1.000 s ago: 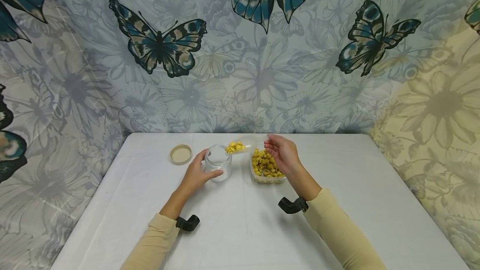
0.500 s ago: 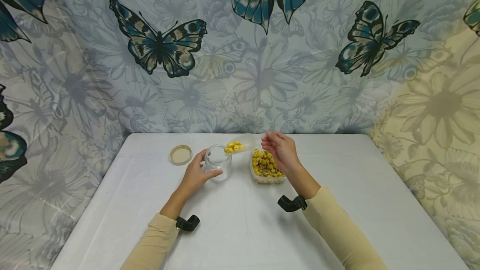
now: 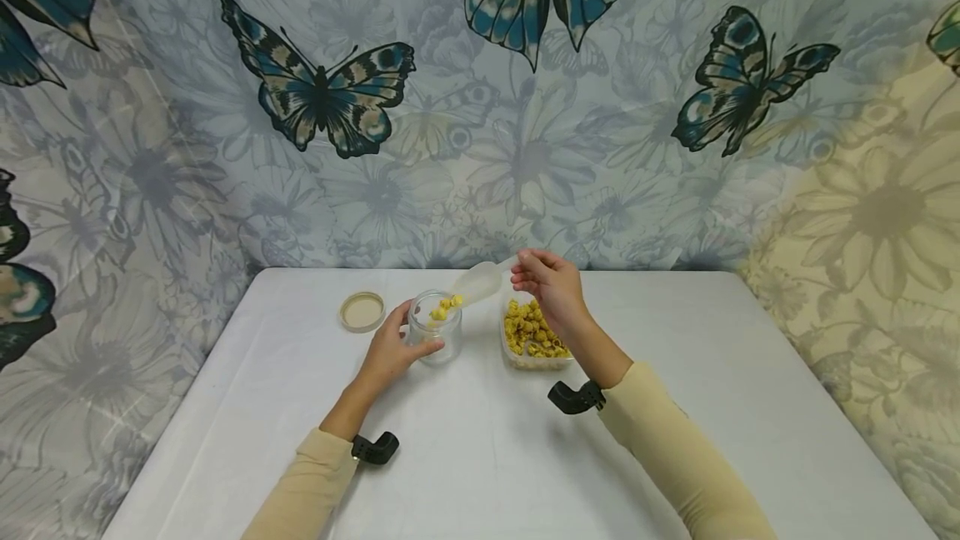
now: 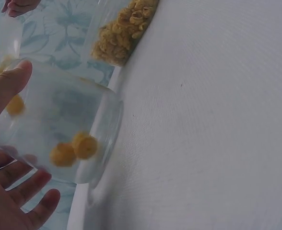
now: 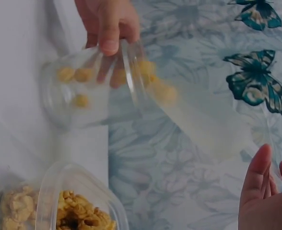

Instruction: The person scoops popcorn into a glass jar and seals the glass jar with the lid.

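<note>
My left hand [image 3: 392,350] grips a clear glass jar [image 3: 450,333], thumb on the near side and fingers behind it. My right hand [image 3: 553,288] pinches the handle of a translucent plastic scoop [image 3: 480,282], tilted down toward the jar's mouth. Yellow caramel popcorn [image 3: 444,308] slides off the scoop's tip into the jar. In the left wrist view, a few popcorn pieces [image 4: 85,145] show low inside the glass. The right wrist view shows the scoop [image 5: 213,129] with its tip at the jar's rim [image 5: 131,79] and more popcorn there.
Right of the jar stands a clear plastic container [image 3: 536,362] of popcorn, partly behind my right hand. A round jar lid [image 3: 362,327] lies to the left. All stand on a white-covered table [image 3: 480,457], before a butterfly-print cloth backdrop [image 3: 525,148].
My right hand has risen and moved left, tipping the scoop over the jar. Popcorn has left the scoop's tip and dropped into the jar. My left hand stays in place.
</note>
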{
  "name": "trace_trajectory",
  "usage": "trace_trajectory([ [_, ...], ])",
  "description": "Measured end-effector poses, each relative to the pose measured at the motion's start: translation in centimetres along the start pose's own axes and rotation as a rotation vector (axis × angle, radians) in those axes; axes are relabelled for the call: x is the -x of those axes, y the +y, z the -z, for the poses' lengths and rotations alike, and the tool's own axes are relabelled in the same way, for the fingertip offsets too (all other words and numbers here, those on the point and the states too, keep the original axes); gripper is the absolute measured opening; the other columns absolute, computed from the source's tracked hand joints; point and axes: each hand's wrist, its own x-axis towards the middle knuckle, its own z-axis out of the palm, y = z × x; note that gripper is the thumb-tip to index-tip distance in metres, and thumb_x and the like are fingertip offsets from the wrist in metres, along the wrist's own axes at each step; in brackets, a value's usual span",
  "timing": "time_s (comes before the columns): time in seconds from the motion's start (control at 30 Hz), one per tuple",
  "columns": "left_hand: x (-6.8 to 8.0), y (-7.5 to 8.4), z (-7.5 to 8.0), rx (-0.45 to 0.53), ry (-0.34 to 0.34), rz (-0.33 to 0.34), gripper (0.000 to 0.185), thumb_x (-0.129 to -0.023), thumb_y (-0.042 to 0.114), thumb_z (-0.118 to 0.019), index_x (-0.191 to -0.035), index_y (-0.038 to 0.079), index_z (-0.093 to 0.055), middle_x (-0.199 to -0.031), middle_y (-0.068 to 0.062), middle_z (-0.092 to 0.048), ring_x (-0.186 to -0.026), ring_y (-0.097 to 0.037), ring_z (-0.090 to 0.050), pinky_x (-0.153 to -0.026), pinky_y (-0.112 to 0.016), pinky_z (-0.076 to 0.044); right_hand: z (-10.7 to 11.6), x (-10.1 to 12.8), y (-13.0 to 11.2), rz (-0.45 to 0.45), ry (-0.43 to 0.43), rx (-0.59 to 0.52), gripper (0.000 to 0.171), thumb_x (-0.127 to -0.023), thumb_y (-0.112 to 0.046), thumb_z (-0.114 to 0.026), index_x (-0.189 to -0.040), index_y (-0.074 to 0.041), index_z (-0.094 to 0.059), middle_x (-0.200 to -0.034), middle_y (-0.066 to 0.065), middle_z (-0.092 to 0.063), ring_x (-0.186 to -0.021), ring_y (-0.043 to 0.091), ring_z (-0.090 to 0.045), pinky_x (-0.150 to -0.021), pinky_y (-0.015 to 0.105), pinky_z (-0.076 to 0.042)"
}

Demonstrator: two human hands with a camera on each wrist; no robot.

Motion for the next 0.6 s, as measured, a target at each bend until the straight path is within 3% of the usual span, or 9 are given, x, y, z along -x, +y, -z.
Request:
trace_trajectory([
  [0.13, -0.04, -0.31, -0.05, -0.004, 0.002, -0.016, 0.087, -0.075, 0.033, -0.084, -0.146, 0.008, -0.040, -0.138, -0.014, -0.053, -0.128, -0.030, -0.049, -0.105, -0.049, -0.044, -0.09, -0.15, -0.01, 0.006, 0.002, 0.022, 0.036, -0.098, -0.015, -0.058, -0.123, 0.011, -0.051, -0.074, -0.001, -0.068, -0.064, 0.008, -0.065, -0.063, 0.018, -0.056],
  [0.6, 0.19, -0.13, -0.10, -0.015, 0.022, -0.027, 0.086, -0.076, 0.032, -0.084, -0.145, 0.005, -0.040, -0.137, -0.015, -0.054, -0.126, -0.031, -0.051, -0.104, -0.049, -0.045, 0.44, -0.14, -0.14, -0.006, 0.012, 0.019, 0.015, -0.100, -0.014, -0.055, -0.107, -0.003, -0.061, -0.073, -0.001, -0.068, -0.062, 0.009, -0.065, -0.061, 0.018, -0.056],
])
